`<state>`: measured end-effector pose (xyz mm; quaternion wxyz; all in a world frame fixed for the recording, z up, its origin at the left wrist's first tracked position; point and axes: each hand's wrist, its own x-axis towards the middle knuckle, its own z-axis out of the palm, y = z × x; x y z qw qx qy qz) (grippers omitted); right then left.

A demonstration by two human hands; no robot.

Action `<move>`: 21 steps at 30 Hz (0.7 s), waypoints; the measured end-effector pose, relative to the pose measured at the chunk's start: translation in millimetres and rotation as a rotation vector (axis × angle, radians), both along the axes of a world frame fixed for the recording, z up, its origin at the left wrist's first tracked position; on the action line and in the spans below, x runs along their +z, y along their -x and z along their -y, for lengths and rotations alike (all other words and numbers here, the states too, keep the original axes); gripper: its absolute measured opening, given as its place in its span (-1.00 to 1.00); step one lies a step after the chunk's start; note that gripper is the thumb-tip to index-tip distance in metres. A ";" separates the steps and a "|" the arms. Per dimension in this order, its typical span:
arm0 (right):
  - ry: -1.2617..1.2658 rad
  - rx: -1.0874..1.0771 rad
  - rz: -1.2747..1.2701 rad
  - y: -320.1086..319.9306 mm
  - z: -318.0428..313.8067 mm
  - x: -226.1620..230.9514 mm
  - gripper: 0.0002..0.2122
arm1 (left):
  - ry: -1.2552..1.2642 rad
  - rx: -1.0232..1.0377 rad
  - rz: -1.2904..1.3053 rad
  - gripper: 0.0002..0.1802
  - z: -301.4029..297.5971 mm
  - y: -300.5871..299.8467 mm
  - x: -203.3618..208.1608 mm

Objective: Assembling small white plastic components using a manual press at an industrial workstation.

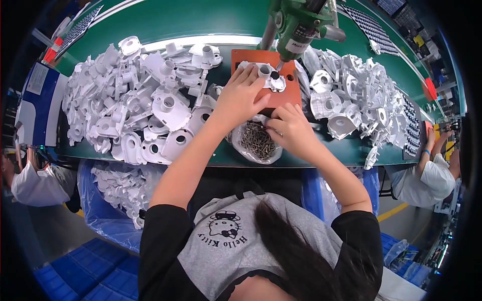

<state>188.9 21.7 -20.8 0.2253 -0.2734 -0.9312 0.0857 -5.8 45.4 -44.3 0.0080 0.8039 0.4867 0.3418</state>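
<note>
A white plastic part [276,84] with a round tube lies on the orange block [286,98], beneath the tip of a green machine head [299,35]. My left hand [243,95] reaches over the block, its fingers on the part's left side, holding it there. Just in front of the block, my right hand [292,129] bends its fingers together at the edge of a clear plastic bag of small metal pins or screws [257,142]. Whatever those fingertips may hold is too small or hidden to make out.
Heaped white plastic parts [125,100] cover the bench at left, with another heap [356,95] at right. Below the bench edge stand blue lined bins [108,213]. Dotted trays [371,27] lie farther back. Other people [432,175] sit at both sides.
</note>
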 end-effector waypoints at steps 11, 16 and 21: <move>0.021 0.073 0.026 -1.6 -0.8 -1.7 -0.89 | -0.023 0.004 0.015 -0.59 -0.4 -1.2 -1.2; 0.426 0.124 0.023 -8.1 -22.2 22.4 -0.90 | -0.012 0.011 0.001 -0.60 -0.8 -0.6 -1.2; 0.818 -0.140 -0.006 -16.9 -93.8 54.2 -0.87 | -0.017 0.016 0.000 -0.59 -0.2 -1.4 2.1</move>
